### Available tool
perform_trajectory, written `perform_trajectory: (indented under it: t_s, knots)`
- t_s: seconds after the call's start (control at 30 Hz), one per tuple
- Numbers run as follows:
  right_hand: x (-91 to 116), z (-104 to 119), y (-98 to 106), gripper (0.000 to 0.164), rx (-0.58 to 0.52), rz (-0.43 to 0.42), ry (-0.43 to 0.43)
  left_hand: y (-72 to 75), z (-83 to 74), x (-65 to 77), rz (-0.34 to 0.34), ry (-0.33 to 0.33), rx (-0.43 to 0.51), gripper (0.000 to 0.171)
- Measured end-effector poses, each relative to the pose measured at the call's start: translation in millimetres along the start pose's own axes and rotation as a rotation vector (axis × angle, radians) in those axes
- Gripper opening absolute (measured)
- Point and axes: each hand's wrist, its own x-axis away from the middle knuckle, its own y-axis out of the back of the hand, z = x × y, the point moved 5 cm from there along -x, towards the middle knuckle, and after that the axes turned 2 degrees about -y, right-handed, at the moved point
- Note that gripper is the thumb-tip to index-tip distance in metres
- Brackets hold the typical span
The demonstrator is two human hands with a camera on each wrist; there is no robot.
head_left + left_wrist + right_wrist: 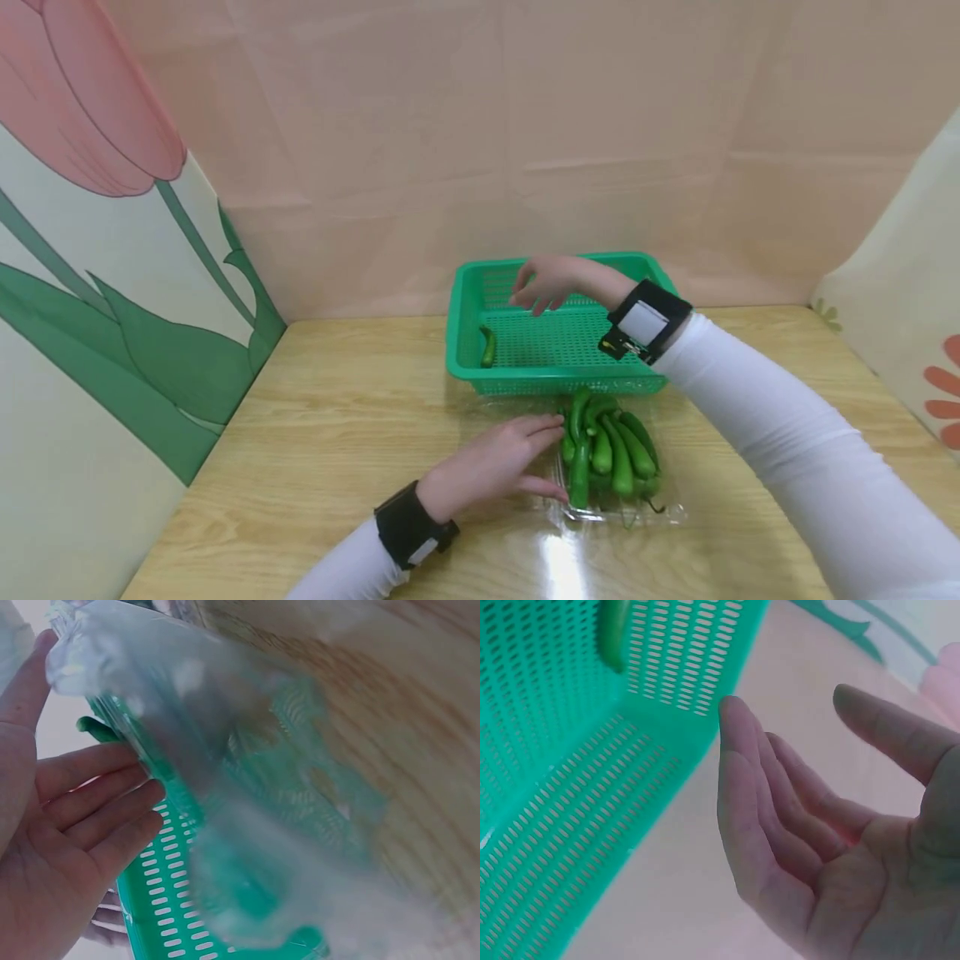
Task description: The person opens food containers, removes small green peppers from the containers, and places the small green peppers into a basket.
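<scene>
Right hand (pixel 550 283): near the centre of the head view, over the upper part of the basket; relaxed, with fingers close together and loosely bent, thumb well apart from them in the right wrist view.
Left hand (pixel 491 467): lower middle of the head view, at the left side of the pack; spread, with fingers nearly straight and thumb parted; cannot tell how firmly touching the plastic.
Green peppers (pixel 621 458): heaped together right of centre, in the lower half, just below the basket.
Clear plastic pack (pixel 585 517): around the heap, glossy along the lower edge.
Green basket (pixel 555 375): centre right of the frame, with slotted walls and base.
Lone pepper (pixel 489 348): inside the basket, towards its lower left corner.
Desk (pixel 360 392): wood-grained, across the lower half.
Tulip print (pixel 97 100): pink, upper left.
</scene>
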Motion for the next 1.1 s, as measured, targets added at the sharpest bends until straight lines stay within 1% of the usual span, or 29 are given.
perform_trajectory:
  t_s: [0.13,0.3,0.4,0.53,0.73,0.9,1.03,1.1]
  knots:
    - [24,-2,1,0.036,0.022,-0.086,0.007,-0.2,-0.3,0.5,0.005,-0.002,0.006,0.083]
    - [63,-2,-4,0.030,0.091,-0.183,0.020,-0.7,-0.2,0.5,-0.001,-0.007,-0.006,0.083]
    - [84,-3,-9,0.026,0.130,-0.243,0.042,-1.0,-0.6,0.6,-0.011,-0.014,-0.018,0.083]
    - [106,-9,-22,0.020,0.135,-0.290,0.068,-1.8,-1.3,0.6,-0.025,-0.030,-0.029,0.083]
    - [124,-22,-43,0.015,0.153,-0.324,0.096,-1.7,-0.8,0.8,-0.034,-0.043,-0.026,0.082]
    - [138,-31,-56,0.013,0.181,-0.362,0.108,-0.5,-0.9,0.4,-0.043,-0.057,-0.003,0.077]
    - [145,-41,-66,0.009,0.181,-0.382,0.102,-0.2,-0.1,-0.1,-0.044,-0.054,0.014,0.073]
    - [147,-47,-72,0.007,0.174,-0.379,0.105,0.0,0.6,-0.3,-0.038,-0.044,0.023,0.072]
